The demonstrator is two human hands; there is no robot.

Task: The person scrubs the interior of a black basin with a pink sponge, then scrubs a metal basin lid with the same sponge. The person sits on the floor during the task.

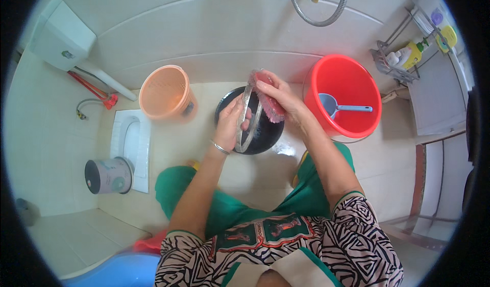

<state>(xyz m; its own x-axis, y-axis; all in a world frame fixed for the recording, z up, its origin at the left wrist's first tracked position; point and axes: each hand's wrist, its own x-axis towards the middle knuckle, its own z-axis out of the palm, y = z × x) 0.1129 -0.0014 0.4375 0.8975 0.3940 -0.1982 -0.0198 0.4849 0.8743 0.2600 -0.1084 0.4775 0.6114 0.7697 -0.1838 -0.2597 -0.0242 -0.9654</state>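
Fingers of left hand wrapped around rim of tilted dark round pan, held on edge above tiled floor. Right hand closed on pink scrub brush, bristles pressed against pan's upper edge. Further right, red bucket with blue scoop; further left, orange bucket; behind, shower hose.

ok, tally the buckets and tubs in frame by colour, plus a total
Red bucket: 1, with a blue scoop inside
Orange bucket: 1
Black basin: 1, under both hands
Blue tub: 1, partly cut off at the lower edge
Total: 4
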